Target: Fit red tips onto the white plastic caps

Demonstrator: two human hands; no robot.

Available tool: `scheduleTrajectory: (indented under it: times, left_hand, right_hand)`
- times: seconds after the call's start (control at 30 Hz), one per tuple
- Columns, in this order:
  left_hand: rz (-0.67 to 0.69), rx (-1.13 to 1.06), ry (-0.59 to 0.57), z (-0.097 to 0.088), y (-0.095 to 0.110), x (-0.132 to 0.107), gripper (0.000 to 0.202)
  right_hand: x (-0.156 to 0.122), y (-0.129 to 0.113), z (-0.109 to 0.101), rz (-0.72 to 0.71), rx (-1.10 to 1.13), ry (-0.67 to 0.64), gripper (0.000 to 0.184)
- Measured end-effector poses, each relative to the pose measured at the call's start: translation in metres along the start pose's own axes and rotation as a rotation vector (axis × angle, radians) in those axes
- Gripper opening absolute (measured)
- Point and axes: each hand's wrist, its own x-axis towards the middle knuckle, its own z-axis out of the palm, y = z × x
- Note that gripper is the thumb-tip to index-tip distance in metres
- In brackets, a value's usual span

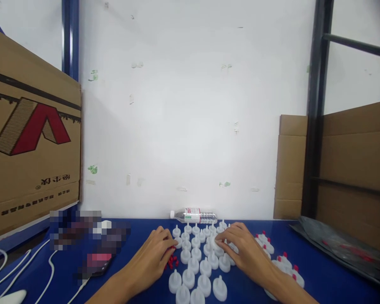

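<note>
As red plugs (173,262) lie beside left fingers (167,246), right fingers (221,243) touch caps (194,264).

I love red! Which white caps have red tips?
The caps right of the right hand; the middle caps are all white.

You face a white wall (190,105) marked with a few small greenish smudges. Below it a blue table (319,270) runs across the view. A clear water bottle (194,215) lies on its side at the table's far edge, against the wall. To your left a large cardboard box (31,160) stands with a red and striped logo, its print upside down, beside a blue post (70,38). White cables (50,264) trail over the table's left part, near some blurred dark objects. To your right, folded cardboard (291,166) leans beside a dark metal frame (313,105), and a black plastic sheet (342,245) lies on the table.
</note>
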Motion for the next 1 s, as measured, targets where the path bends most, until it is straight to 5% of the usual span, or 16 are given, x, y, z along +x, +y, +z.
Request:
scheduleTrajectory:
  times: [0.27,0.4,0.53,1.0]
  left_hand:
    - [0.006,0.009,0.017,0.002,-0.005,-0.002,0.023]
    - [0.005,0.065,-0.007,0.003,-0.004,0.000,0.019]
    - [0.008,0.094,-0.011,0.004,-0.004,0.000,0.019]
    - [0.030,0.073,-0.059,0.004,-0.002,0.000,0.022]
  right_hand:
    - [0.028,-0.009,-0.013,0.015,-0.008,-0.013,0.020]
    - [0.080,-0.021,-0.017,0.026,-0.146,-0.360,0.020]
    - [0.117,-0.023,-0.003,0.036,-0.210,-0.453,0.016]
    - [0.121,-0.003,0.034,0.039,-0.282,-0.482,0.022]
